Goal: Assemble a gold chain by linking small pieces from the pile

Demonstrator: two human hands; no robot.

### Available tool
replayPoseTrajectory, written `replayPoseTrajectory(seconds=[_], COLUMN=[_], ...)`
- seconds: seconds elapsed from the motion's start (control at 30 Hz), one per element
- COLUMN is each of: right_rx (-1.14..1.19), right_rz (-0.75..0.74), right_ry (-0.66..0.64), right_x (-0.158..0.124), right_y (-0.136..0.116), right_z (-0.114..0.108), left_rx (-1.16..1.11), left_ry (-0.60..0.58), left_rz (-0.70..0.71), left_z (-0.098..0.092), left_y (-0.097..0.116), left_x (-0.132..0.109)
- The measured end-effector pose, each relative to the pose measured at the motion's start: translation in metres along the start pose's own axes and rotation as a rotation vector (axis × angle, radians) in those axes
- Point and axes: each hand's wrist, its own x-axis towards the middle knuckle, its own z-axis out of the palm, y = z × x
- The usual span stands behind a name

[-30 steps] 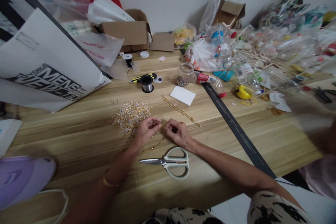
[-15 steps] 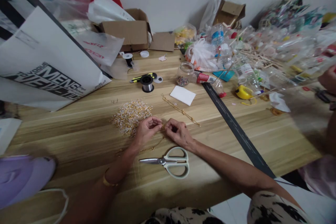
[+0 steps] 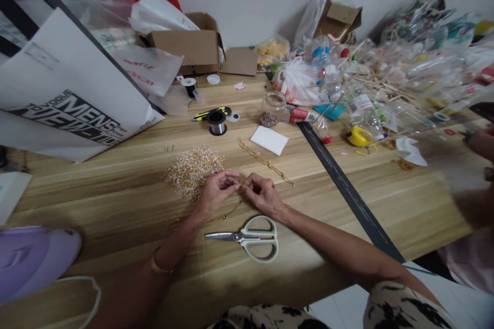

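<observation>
My left hand and my right hand meet fingertip to fingertip over the table, both pinched on a thin gold chain. The chain trails from the fingers down to the left, passing behind my left wrist. Fine detail between the fingertips is too small to make out. Just left of my left hand lies a heap of gold and clear beads. Below the hands rest scissors with pale handles, blades pointing left. A second gold chain stretches out beyond my right hand.
A wire spool, a yellow-black cutter, a white card and a jar of beads stand farther back. Plastic bottles and sticks crowd the right. A paper bag leans at left. Another person's hand shows at the right edge.
My hands stay nearly in place, with slight finger movement at the chain. At the right edge, the other person's hand has moved lower.
</observation>
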Motion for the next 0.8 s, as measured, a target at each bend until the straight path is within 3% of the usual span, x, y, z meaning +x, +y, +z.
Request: replayPoseTrajectory(seconds=[0.8], right_rx=[-0.019], right_rz=[-0.016], right_ry=[-0.025], right_x=[0.0011], right_y=[0.004], right_z=[0.0002], left_rx=[0.01], left_ry=[-0.01], left_rz=[0.004], left_z=[-0.0018], left_y=[-0.0004], left_x=[-0.001])
